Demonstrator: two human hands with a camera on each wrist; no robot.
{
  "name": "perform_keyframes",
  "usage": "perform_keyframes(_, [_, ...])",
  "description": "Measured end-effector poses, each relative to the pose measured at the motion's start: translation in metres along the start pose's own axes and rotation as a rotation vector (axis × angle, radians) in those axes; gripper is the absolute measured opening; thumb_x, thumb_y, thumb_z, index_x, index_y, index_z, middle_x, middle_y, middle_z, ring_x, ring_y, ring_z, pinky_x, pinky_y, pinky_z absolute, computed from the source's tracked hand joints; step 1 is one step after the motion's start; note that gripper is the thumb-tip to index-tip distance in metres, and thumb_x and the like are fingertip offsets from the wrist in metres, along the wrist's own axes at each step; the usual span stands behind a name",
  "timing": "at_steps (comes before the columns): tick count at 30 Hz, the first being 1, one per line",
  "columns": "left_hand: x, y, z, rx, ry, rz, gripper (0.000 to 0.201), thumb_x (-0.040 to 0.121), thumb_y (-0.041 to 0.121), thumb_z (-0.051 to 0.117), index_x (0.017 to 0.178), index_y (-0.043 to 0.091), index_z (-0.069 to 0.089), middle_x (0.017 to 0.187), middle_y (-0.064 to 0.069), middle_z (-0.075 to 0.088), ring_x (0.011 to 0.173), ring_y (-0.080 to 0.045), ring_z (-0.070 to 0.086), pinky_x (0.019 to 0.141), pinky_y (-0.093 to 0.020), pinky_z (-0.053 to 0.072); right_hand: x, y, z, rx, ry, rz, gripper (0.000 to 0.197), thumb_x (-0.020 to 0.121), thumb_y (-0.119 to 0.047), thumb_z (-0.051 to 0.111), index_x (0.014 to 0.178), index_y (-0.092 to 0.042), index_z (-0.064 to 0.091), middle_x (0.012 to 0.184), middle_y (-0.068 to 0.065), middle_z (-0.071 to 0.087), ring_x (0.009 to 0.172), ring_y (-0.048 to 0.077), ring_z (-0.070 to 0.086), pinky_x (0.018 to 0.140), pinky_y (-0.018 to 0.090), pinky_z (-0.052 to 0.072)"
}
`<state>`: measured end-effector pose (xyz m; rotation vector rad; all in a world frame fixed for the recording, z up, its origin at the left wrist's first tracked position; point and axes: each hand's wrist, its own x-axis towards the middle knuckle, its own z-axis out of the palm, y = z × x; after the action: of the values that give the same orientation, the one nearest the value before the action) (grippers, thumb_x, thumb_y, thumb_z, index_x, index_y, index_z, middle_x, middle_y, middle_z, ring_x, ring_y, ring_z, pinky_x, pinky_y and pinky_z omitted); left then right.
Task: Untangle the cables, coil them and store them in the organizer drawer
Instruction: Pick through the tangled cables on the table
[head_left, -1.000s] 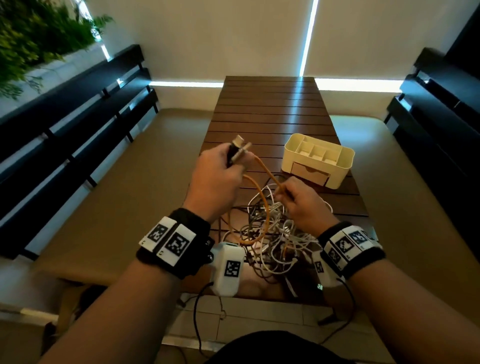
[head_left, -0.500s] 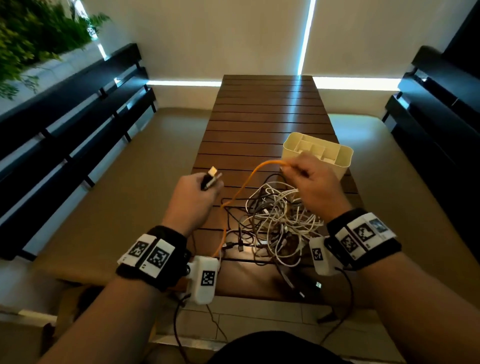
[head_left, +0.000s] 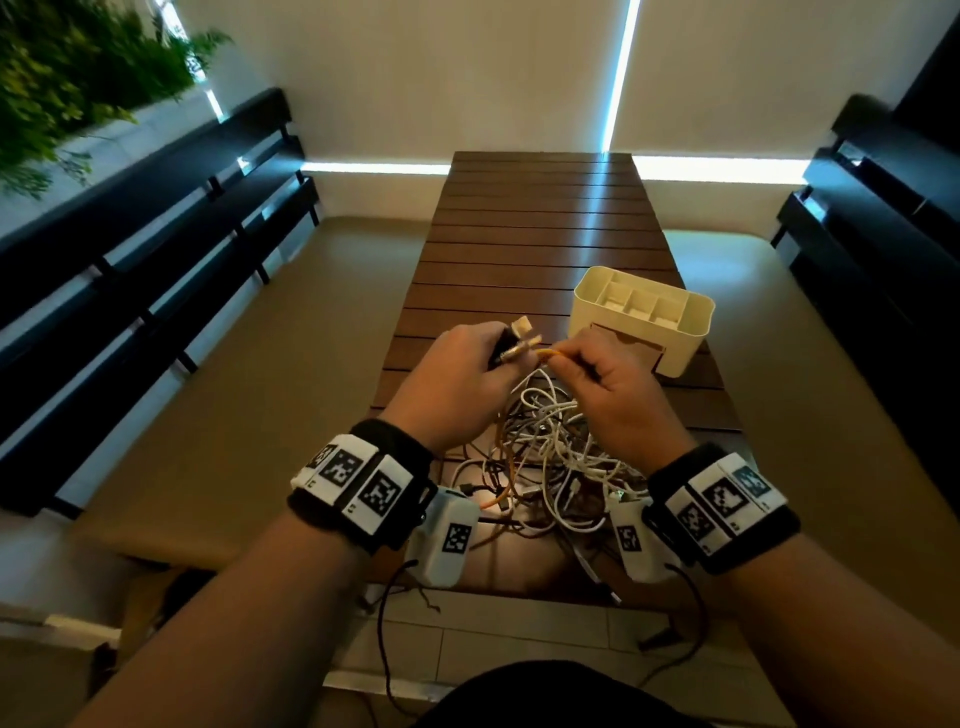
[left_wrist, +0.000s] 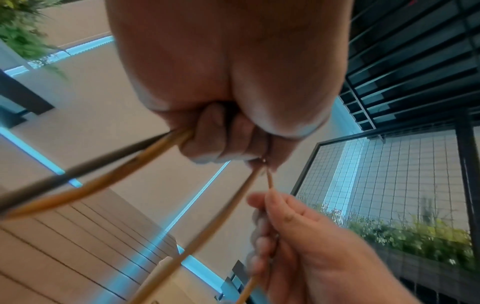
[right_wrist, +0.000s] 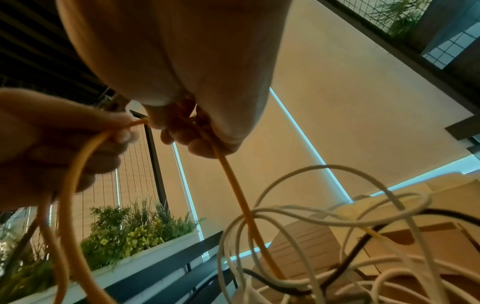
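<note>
The orange cable (head_left: 550, 354) is stretching between both hands above the cable tangle (head_left: 545, 457). The left hand (head_left: 462, 374) is gripping its plug ends; the right hand (head_left: 618, 389) is pinching the cord. The right wrist view is showing it dropping among white cables (right_wrist: 324, 216). The cream organizer (head_left: 641, 319) is sitting just beyond, on the slatted wooden table (head_left: 540, 234).

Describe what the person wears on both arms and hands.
Both hands, left hand and right hand, are bare, and so are the forearms. Each wrist carries a black band with white square-marker tiles. A white camera pod hangs under each band, trailing a thin dark cable.
</note>
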<state>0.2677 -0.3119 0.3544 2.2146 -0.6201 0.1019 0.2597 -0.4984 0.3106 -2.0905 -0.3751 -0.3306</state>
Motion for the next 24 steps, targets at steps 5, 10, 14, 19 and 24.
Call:
perform_keyframes(5, [0.001, 0.004, -0.027, -0.532, 0.276, -0.106, 0.02, 0.102, 0.02, 0.052, 0.084, 0.012, 0.054, 0.053, 0.012, 0.042, 0.046, -0.006, 0.036, 0.047, -0.024, 0.035, -0.022, 0.028, 0.015, 0.014, -0.168, 0.246, 0.015, 0.102, -0.026, 0.051, 0.093, -0.021, 0.061, 0.072, -0.005, 0.054, 0.056, 0.001, 0.045, 0.057, 0.024, 0.039])
perform_keyframes(10, [-0.009, -0.023, -0.043, -0.238, 0.104, -0.28, 0.023, 0.101, 0.027, 0.055, 0.081, 0.015, 0.06, 0.058, 0.01, 0.044, 0.049, -0.009, 0.037, 0.051, -0.028, 0.034, -0.008, 0.022, -0.002, 0.089, -0.044, 0.308, 0.02, 0.103, -0.032, 0.048, 0.09, -0.026, 0.062, 0.08, 0.008, 0.059, 0.068, 0.022, 0.053, 0.065, 0.048, 0.05])
perform_keyframes(14, [-0.022, -0.042, -0.026, 0.077, -0.166, -0.5, 0.026, 0.101, 0.027, 0.056, 0.076, 0.019, 0.058, 0.064, 0.003, 0.049, 0.054, -0.011, 0.044, 0.052, -0.026, 0.034, 0.02, -0.01, -0.027, 0.27, 0.115, 0.21, 0.014, 0.095, -0.038, 0.053, 0.088, -0.035, 0.065, 0.069, -0.013, 0.056, 0.069, 0.014, 0.052, 0.075, 0.046, 0.049])
perform_keyframes(19, [-0.023, -0.028, -0.021, -0.127, 0.264, -0.259, 0.016, 0.101, 0.027, 0.056, 0.091, 0.018, 0.065, 0.073, 0.0, 0.058, 0.059, -0.001, 0.045, 0.058, -0.022, 0.037, 0.027, -0.03, -0.027, 0.21, 0.016, 0.14, 0.023, 0.101, -0.029, 0.051, 0.085, -0.038, 0.066, 0.063, -0.024, 0.054, 0.064, 0.001, 0.047, 0.074, 0.046, 0.051])
perform_keyframes(24, [-0.017, -0.005, -0.012, -0.134, -0.07, -0.072, 0.011, 0.1, 0.026, 0.057, 0.101, 0.017, 0.065, 0.075, 0.003, 0.057, 0.064, -0.004, 0.045, 0.062, -0.024, 0.038, 0.008, -0.036, -0.006, 0.259, -0.046, 0.137, 0.02, 0.099, -0.031, 0.053, 0.089, -0.038, 0.068, 0.063, -0.012, 0.053, 0.064, 0.014, 0.049, 0.064, 0.038, 0.043])
